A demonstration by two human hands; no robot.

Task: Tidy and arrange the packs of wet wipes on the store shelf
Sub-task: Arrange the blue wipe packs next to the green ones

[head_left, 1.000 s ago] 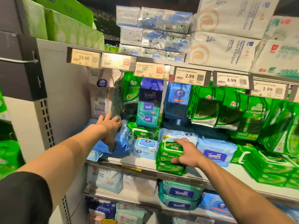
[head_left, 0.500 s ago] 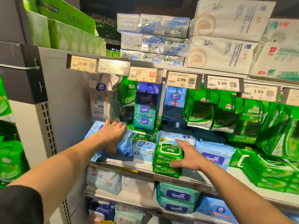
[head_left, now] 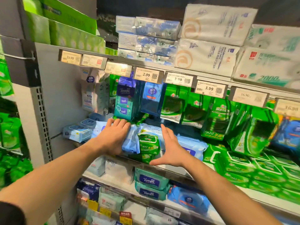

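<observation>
A short stack of green wet wipe packs (head_left: 148, 146) stands at the front of the middle shelf (head_left: 172, 170). Pale blue wipe packs (head_left: 130, 143) lie just left of it. My left hand (head_left: 113, 137) rests flat on those blue packs, fingers spread over their top. My right hand (head_left: 170, 148) is open with its palm facing the green stack's right side, thumb under the front corner, holding nothing. Two small white-blue packs (head_left: 78, 132) sit at the shelf's far left. Blue Tempo packs (head_left: 193, 146) lie behind my right hand.
Hanging green pouches (head_left: 212, 120) and blue Tempo pouches (head_left: 125, 101) crowd the space above the shelf. Price tags (head_left: 148, 75) line the upper shelf edge. Green packs (head_left: 253, 171) fill the shelf's right side. Teal Tempo packs (head_left: 151, 184) sit on the shelf below. A grey upright panel (head_left: 53, 95) bounds the left.
My left hand slid right along the blue packs toward the green stack. My right hand came off the top of the green stack and now stands open beside it.
</observation>
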